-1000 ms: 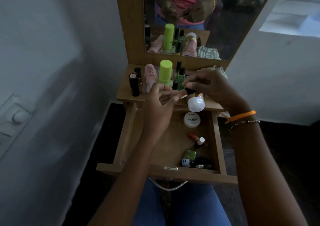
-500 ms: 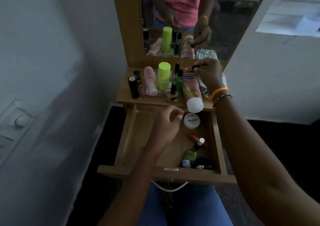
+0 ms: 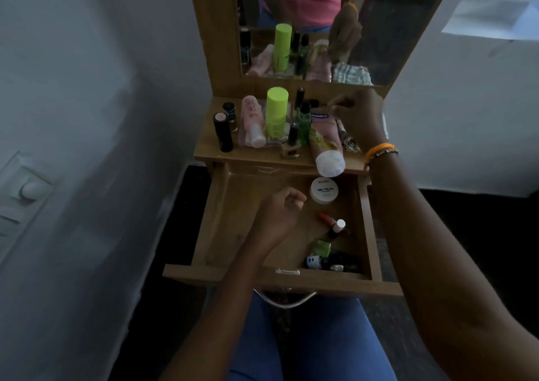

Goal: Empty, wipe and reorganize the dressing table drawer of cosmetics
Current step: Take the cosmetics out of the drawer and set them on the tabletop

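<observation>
**Drawer emptying: left hand nearest the remaining items**

I read the left hand (image 3: pixel 281 208) as hovering over the open drawer (image 3: pixel 367 220), fingers curled in on themselves and holding nothing that I can see. The nail polish jar (image 3: pixel 324 190) lies just to its right and slightly toward the mirror, apart from the knuckles; as a flat round tub it has no long axis to speak of.

Further right and nearer me lies the red lipstick (image 3: pixel 326 218), its long axis slanting from back-left to front-right, with the white-capped bottle (image 3: pixel 338 226) touching or just beside its nearer end. Dark bottles (image 3: pixel 331 261) lie in the front right corner, long axes roughly across the drawer; their caps appear to point left, though the dim corner leaves this uncertain.

The right hand (image 3: pixel 360 109) is up at the back of the table top (image 3: pixel 210 147), fingertips pinched together; whether they hold a small item I cannot tell. It is well apart from the drawer's contents.

Judgement: the left hand is the nearer one for the next item, most readily the jar.
</observation>
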